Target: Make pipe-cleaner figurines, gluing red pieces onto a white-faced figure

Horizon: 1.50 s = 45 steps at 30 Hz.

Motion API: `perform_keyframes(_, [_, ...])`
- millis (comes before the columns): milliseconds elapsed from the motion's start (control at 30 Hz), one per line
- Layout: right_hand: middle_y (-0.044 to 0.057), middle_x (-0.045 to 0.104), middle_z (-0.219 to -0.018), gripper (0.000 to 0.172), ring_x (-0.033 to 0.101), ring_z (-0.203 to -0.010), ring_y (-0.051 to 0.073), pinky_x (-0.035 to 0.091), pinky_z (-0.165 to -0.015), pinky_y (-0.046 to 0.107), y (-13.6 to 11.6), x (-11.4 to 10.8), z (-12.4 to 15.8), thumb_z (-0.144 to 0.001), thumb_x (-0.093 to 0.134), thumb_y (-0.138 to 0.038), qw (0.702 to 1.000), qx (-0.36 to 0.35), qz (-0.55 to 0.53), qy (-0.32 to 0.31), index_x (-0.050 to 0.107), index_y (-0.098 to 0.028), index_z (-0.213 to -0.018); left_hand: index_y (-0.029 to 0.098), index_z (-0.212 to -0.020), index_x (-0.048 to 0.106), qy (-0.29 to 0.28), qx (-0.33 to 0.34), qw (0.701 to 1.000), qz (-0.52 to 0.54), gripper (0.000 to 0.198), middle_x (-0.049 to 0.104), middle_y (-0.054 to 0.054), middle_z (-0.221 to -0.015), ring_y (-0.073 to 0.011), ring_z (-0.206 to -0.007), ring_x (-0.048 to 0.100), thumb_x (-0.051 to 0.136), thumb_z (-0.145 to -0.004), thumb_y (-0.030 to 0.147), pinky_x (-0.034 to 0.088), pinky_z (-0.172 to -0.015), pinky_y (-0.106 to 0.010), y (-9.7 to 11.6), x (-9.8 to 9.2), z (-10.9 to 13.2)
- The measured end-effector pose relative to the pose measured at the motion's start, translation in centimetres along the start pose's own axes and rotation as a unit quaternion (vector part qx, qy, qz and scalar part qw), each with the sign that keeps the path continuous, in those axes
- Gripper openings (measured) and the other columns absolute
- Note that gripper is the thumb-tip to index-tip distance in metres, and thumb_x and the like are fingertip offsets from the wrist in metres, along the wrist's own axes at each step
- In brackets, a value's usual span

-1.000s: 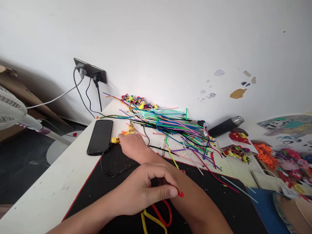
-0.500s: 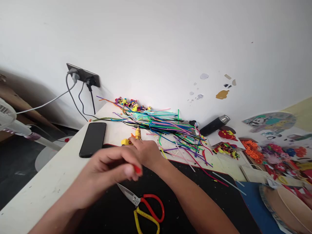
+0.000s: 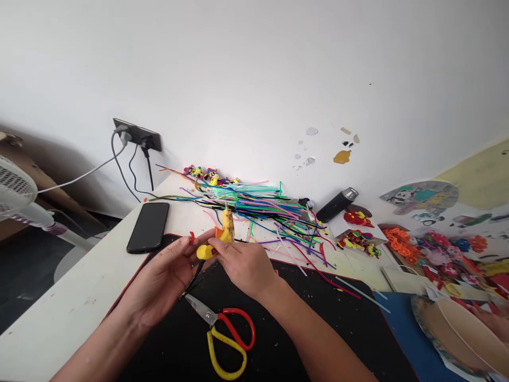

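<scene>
My right hand (image 3: 248,268) is wrapped around a yellow glue gun (image 3: 227,229) with an orange trigger. The gun's nozzle points away from me, toward the colourful pipe cleaners (image 3: 266,204). Just left of it, my left hand (image 3: 169,278) pinches a small bent red piece (image 3: 192,237), perhaps pipe cleaner, between thumb and finger; the palm faces up. A dark cord hangs from the gun past my left fingers. Below both hands, scissors (image 3: 209,317) with one red and one yellow handle lie slightly parted on the black mat (image 3: 318,323).
A black phone (image 3: 147,228) lies at the left of the white table. Toward the back right are a dark flask (image 3: 337,206) and small figures on a white box (image 3: 338,229). A white fan (image 3: 24,196) stands at left, below a wall socket (image 3: 137,134). Part of another person's hand (image 3: 491,321) shows far right.
My left hand has turned palm up and drawn back from crossing in front of my right hand. The glue gun, mostly hidden before, has come into view in my right hand.
</scene>
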State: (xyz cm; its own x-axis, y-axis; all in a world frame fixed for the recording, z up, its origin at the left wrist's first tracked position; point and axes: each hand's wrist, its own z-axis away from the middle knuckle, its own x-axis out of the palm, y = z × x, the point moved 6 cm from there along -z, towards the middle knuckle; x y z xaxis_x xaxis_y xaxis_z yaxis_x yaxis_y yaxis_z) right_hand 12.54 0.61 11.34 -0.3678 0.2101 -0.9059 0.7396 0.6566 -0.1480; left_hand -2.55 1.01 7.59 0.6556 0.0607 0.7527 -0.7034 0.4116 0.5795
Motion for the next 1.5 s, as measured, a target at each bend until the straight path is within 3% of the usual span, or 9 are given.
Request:
perform_keyframes(200, [0.01, 0.082, -0.122, 0.037, 0.079, -0.104, 0.023, 0.06, -0.088, 0.031, 0.2, -1.5, 1.4, -0.11, 0.058, -0.035, 0.989, 0.052, -0.136, 0.026, 0.067, -0.022, -0.144, 0.019, -0.087, 0.084, 0.044, -0.002, 0.998, 0.036, 0.008, 0.082, -0.012, -0.125, -0.0335, -0.117, 0.075, 0.083, -0.086, 0.027, 0.068, -0.086, -0.036, -1.3, 0.9, 0.4])
perform_keyframes(367, [0.009, 0.081, -0.122, 0.033, 0.076, -0.109, 0.023, 0.059, -0.097, 0.036, 0.8, -2.6, 2.1, -0.11, 0.058, -0.036, 0.945, 0.113, -0.285, 0.111, 0.073, -0.025, -0.137, 0.018, -0.09, 0.084, 0.032, 0.033, 0.998, 0.05, 0.011, 0.082, -0.012, -0.122, -0.0282, -0.118, 0.075, 0.084, -0.086, 0.028, 0.067, -0.089, -0.031, -2.2, 1.8, 0.3])
perform_keyframes(500, [0.008, 0.08, -0.112, 0.029, 0.076, -0.091, 0.022, 0.061, -0.075, 0.032, 1.6, -1.6, 3.1, -0.107, 0.061, -0.04, 0.894, 0.203, -0.372, 0.143, 0.079, -0.027, -0.125, 0.017, -0.094, 0.084, 0.022, 0.049, 0.998, 0.037, 0.016, 0.083, -0.013, -0.119, -0.0265, -0.119, 0.074, 0.087, -0.085, 0.03, 0.066, -0.092, -0.029, -3.0, 2.6, 0.2])
perform_keyframes(633, [0.008, 0.075, -0.109, 0.029, 0.072, -0.073, 0.017, 0.053, -0.052, 0.024, 2.3, 0.1, 4.4, -0.101, 0.069, -0.045, 0.808, 0.281, -0.489, 0.171, 0.081, -0.025, -0.119, 0.016, -0.09, 0.084, 0.007, 0.063, 0.998, 0.005, 0.02, 0.083, -0.012, -0.118, -0.027, -0.117, 0.073, 0.089, -0.084, 0.034, 0.066, -0.093, -0.03, -3.6, 3.6, 0.5])
perform_keyframes(767, [0.006, 0.076, -0.105, 0.03, 0.071, -0.068, 0.015, 0.05, -0.046, 0.021, 2.7, 0.4, 5.1, -0.097, 0.073, -0.047, 0.734, 0.303, -0.578, 0.188, 0.081, -0.025, -0.116, 0.018, -0.087, 0.084, -0.007, 0.082, 0.997, -0.015, 0.021, 0.084, -0.01, -0.107, -0.0272, -0.109, 0.076, 0.092, -0.081, 0.036, 0.066, -0.085, -0.03, -4.1, 4.7, 0.7])
perform_keyframes(1033, [0.001, 0.074, -0.086, 0.029, 0.069, -0.063, 0.014, 0.049, -0.044, 0.019, 2.8, -0.1, 6.3, -0.086, 0.085, -0.041, 0.63, 0.313, -0.674, 0.226, 0.074, -0.022, -0.105, 0.018, -0.083, 0.081, 0.005, 0.121, 0.992, -0.043, 0.026, 0.082, -0.006, -0.094, -0.0248, -0.101, 0.076, 0.096, -0.076, 0.038, 0.064, -0.084, -0.028, -5.1, 5.9, 1.4])
perform_keyframes(1167, [-0.003, 0.069, -0.075, 0.036, 0.065, -0.055, 0.012, 0.046, -0.041, 0.017, 2.7, 0.2, 7.1, -0.081, 0.09, -0.043, 0.592, 0.326, -0.694, 0.25, 0.065, -0.021, -0.094, 0.02, -0.082, 0.081, 0.011, 0.129, 0.99, -0.058, 0.026, 0.082, -0.006, -0.094, -0.0295, -0.112, 0.074, 0.096, -0.076, 0.04, 0.063, -0.087, -0.031, -5.5, 6.4, 2.0])
perform_keyframes(1267, [-0.004, 0.067, -0.07, 0.042, 0.062, -0.051, 0.011, 0.043, -0.038, 0.017, 2.5, 0.7, 7.5, -0.079, 0.092, -0.048, 0.579, 0.332, -0.701, 0.25, 0.06, -0.022, -0.088, 0.021, -0.082, 0.08, 0.001, 0.131, 0.989, -0.069, 0.028, 0.082, -0.006, -0.095, -0.0331, -0.117, 0.073, 0.096, -0.075, 0.043, 0.064, -0.087, -0.033, -5.6, 6.9, 2.3])
perform_keyframes(1500, [-0.002, 0.07, -0.079, 0.046, 0.062, -0.052, 0.011, 0.042, -0.038, 0.017, 2.1, 1.5, 8.2, -0.081, 0.09, -0.054, 0.554, 0.328, -0.728, 0.236, 0.061, -0.021, -0.093, 0.022, -0.084, 0.08, 0.004, 0.119, 0.989, -0.085, 0.028, 0.081, -0.008, -0.095, -0.0391, -0.121, 0.071, 0.095, -0.075, 0.043, 0.065, -0.084, -0.037, -6.2, 7.3, 2.4])
